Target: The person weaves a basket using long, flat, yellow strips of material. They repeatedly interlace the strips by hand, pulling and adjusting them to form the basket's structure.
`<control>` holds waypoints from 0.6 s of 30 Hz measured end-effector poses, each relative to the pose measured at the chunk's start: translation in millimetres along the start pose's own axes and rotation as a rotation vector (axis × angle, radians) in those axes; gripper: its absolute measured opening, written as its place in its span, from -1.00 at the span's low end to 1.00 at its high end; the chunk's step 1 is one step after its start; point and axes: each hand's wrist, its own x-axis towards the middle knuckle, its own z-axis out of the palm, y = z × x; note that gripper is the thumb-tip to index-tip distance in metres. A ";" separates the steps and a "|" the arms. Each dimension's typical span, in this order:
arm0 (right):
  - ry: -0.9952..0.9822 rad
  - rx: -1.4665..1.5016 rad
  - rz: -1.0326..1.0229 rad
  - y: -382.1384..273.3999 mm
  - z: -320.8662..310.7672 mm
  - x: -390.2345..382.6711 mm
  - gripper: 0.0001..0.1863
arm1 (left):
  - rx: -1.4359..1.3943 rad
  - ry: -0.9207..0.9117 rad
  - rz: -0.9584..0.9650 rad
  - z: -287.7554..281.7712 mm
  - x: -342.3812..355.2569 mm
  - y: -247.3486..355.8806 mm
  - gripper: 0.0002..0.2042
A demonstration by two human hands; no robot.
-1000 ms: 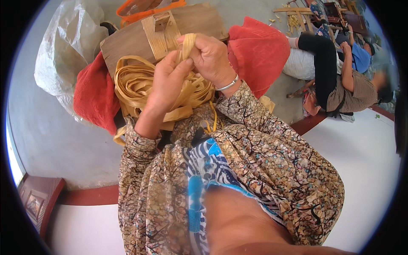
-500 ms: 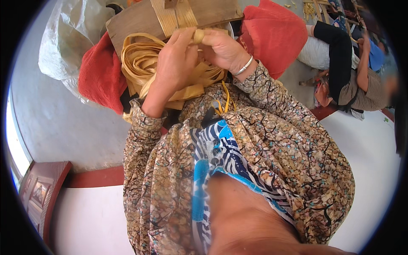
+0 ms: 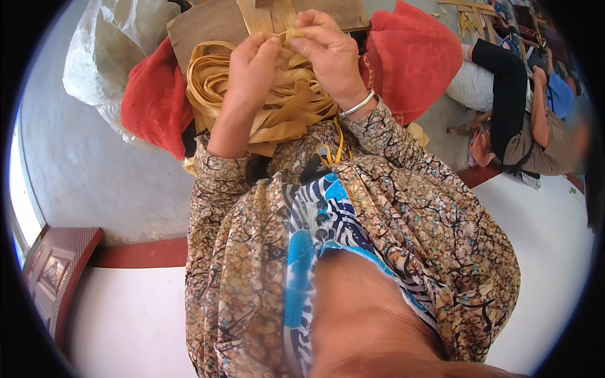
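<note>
A flat, straw-coloured strip [image 3: 261, 19] runs down over a wooden board [image 3: 201, 25] at the top to my fingers. My left hand [image 3: 252, 66] pinches the strip between thumb and forefinger. Close beside it, my right hand [image 3: 331, 57], with a silver bangle at the wrist, pinches the strip's edge with thumb and fingertips. Below both hands a loose coil of the same strip [image 3: 205, 79] lies heaped on my lap, its middle partly covered by my left wrist.
Red cloths lie at both sides, one at the left [image 3: 151, 104] and one at the right [image 3: 413, 63]. A clear plastic bag [image 3: 101, 69] stands far left. Another person [image 3: 535, 126] sits at the far right. A dark carved wooden piece [image 3: 60, 271] stands lower left.
My right hand has lifted and turned, its fingers now spread more around the strip. My left hand has lowered slightly. More of the coil shows between them.
</note>
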 end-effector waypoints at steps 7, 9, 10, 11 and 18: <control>-0.204 0.222 0.306 -0.3 -13.5 -4.6 -0.71 | 0.858 0.171 0.452 -40.1 -39.3 -3.4 -0.88; -0.293 0.319 0.457 -4.4 -24.8 2.0 -0.62 | 1.022 0.220 0.648 -38.1 -39.2 1.5 -0.90; -0.353 0.311 0.563 -23.6 -24.1 11.9 -0.62 | 1.103 0.243 0.745 -36.9 -38.8 2.8 -0.91; -0.420 0.024 0.454 -28.1 -25.9 15.4 -0.71 | 1.155 0.224 0.778 -33.0 -38.2 6.3 -0.93; -0.784 -0.853 -0.043 -16.1 -49.0 25.9 -0.80 | 1.162 0.136 0.842 -25.0 -22.7 8.3 -0.93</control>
